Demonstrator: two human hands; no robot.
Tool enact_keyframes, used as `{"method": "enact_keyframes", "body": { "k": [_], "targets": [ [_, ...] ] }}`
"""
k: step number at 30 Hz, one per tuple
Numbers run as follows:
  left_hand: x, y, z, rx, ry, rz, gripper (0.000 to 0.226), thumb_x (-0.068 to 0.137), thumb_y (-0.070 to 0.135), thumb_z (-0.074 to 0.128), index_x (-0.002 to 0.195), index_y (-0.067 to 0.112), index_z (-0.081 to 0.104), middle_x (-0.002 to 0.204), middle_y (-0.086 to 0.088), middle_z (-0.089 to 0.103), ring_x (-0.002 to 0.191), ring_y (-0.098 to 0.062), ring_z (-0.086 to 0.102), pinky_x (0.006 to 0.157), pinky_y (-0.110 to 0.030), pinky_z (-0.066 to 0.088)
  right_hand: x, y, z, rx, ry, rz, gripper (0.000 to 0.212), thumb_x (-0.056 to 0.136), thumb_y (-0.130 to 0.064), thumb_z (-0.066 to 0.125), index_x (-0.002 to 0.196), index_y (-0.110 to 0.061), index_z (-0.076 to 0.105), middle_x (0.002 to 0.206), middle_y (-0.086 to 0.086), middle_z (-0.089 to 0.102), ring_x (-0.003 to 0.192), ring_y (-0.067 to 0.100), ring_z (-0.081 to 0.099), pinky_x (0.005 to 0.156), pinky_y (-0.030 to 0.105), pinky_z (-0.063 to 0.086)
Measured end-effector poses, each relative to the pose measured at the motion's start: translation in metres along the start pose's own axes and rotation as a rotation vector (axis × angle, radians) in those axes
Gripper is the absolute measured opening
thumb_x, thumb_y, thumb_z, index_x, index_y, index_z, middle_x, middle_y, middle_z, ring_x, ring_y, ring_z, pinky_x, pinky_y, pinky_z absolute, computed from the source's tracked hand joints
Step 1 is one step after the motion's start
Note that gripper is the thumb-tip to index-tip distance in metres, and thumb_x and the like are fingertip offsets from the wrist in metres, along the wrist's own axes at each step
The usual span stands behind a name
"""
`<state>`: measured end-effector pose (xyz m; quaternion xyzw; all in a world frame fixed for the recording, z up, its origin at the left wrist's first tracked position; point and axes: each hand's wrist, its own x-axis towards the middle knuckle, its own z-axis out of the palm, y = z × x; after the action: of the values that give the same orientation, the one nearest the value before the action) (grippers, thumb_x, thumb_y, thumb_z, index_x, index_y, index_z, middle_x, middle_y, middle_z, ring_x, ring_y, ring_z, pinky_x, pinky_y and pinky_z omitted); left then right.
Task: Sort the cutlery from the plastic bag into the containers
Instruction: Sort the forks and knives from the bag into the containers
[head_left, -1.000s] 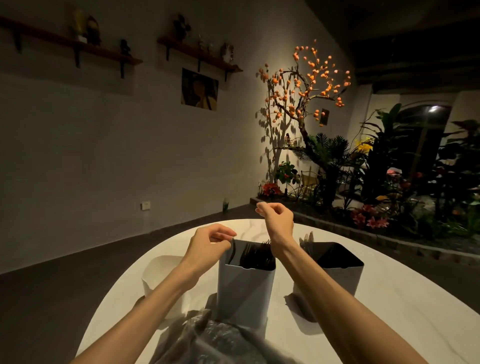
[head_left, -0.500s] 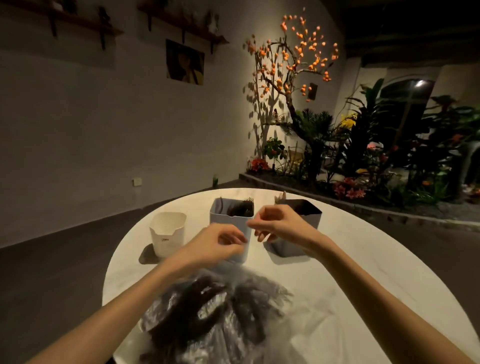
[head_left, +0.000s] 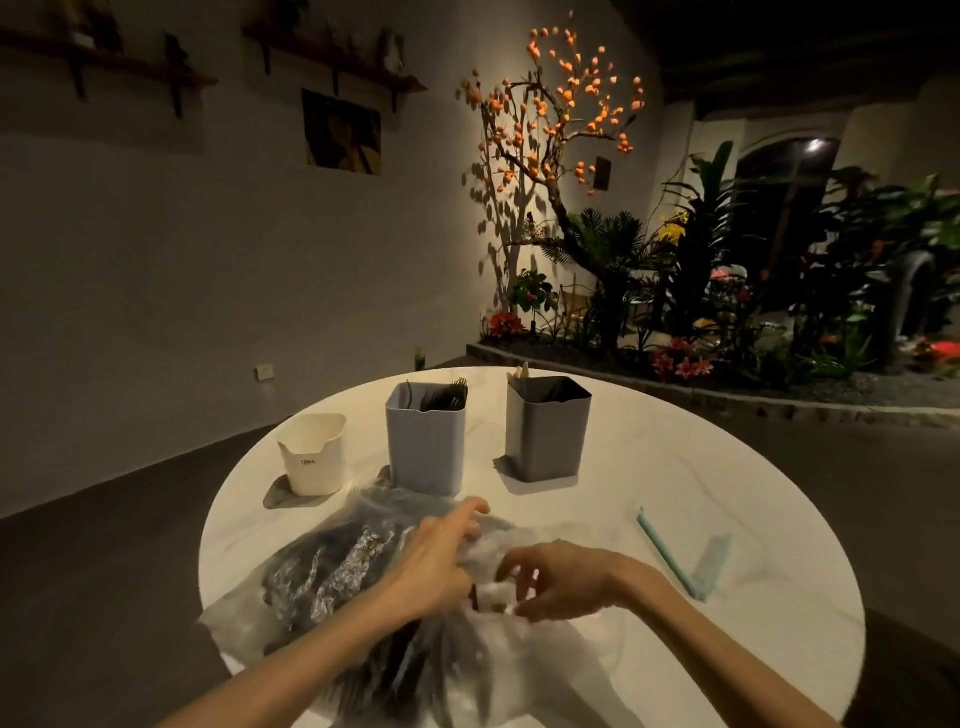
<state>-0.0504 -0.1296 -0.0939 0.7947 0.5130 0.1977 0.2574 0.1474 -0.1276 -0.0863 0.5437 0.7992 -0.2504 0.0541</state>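
- At the near edge of the round table (head_left: 753, 493), a person's two bare hands worked at the mouth of a clear plastic bag (head_left: 322, 577) of dark cutlery (head_left: 332, 566).
- The left hand (head_left: 441, 556) lay on the crumpled film, its fingers loosely spread and curled, pressing or bunching the plastic; whether it had hold of a utensil could not be told through the blur.
- The right hand (head_left: 556, 579) hovered just beside it, fingers half-curled toward the thumb as if to pinch; only film and a small dark end showed beneath them, and a firm grip on anything was not evident.
- The cutlery lay mostly to the left of and beneath the left hand's fingers, its long axes running roughly from the near side away to the far left, so the left hand was the nearer one for a reach into the pile.
- The pieces looked black and slim, bunched in the glinting, wrinkled film, individual types too blurred to name.
- Beyond the fingertips, a light grey container (head_left: 426, 447) stood just past the bag, dark forks already upright in it.
- To the right of that, apart from it, a darker grey container (head_left: 545, 431) held a few pale handles.
- Farther left of the fingers, a short white container (head_left: 314, 457) stood, its contents not visible.
- Well right of the right hand, a pale green strip (head_left: 667, 553) lay flat on the tabletop.
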Motion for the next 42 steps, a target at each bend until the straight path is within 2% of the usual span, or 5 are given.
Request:
{"method": "enact_keyframes", "body": {
  "k": [5,9,20,31,42],
  "targets": [
    [-0.007,0.018,-0.03,0.13,0.27,0.076,0.036,0.083,-0.001,0.061,0.064,0.029,0.065,0.114,0.014,0.062,0.11,-0.011,0.058,0.081,-0.02,0.048,0.003,0.003,0.002,0.192,0.334,-0.274,0.103,0.079,-0.026,0.086,0.156,-0.037,0.019,0.162,-0.011,0.025,0.142,0.008,0.035,0.11,0.011,0.03],
    [-0.005,0.025,-0.026,0.433,0.237,0.037,0.024,0.096,0.039,0.054,0.113,0.036,0.071,0.149,0.003,0.042,0.123,-0.014,0.051,0.094,-0.022,0.043,0.014,-0.006,0.004,0.211,0.488,-0.345,0.134,0.069,-0.044,0.091,0.158,-0.043,-0.009,0.163,-0.028,-0.018,0.152,0.0,-0.009,0.121,0.022,0.009],
    [-0.017,-0.001,-0.037,0.686,0.231,-0.045,0.116,0.083,-0.003,0.061,0.151,0.011,-0.032,0.155,-0.007,-0.045,0.155,-0.031,-0.006,0.097,-0.037,0.049,0.02,-0.013,0.002,-0.096,0.325,-0.032,0.041,0.088,-0.041,0.074,0.112,-0.008,0.071,0.103,0.009,0.069,0.091,0.026,0.063,0.078,0.037,0.055],
    [-0.02,-0.019,-0.034,0.451,0.37,0.089,0.115,0.08,0.009,0.063,0.156,0.015,-0.024,0.159,0.007,-0.04,0.125,-0.02,0.053,0.078,-0.023,0.046,0.066,-0.056,0.018,-0.076,0.494,0.087,0.064,0.071,-0.065,0.078,0.109,-0.015,0.066,0.105,0.005,0.07,0.092,0.024,0.065,0.072,0.032,0.051],
    [-0.002,-0.029,-0.035,0.139,0.371,0.358,0.115,0.075,-0.016,0.054,0.157,0.022,-0.019,0.163,0.019,-0.025,0.155,-0.014,0.006,0.114,-0.009,0.027,0.073,-0.059,0.016,0.154,0.251,0.142,0.045,0.083,-0.04,0.076,0.117,-0.015,0.06,0.099,0.004,0.062,0.086,0.018,0.06,0.076,0.028,0.053]
  ]
}}
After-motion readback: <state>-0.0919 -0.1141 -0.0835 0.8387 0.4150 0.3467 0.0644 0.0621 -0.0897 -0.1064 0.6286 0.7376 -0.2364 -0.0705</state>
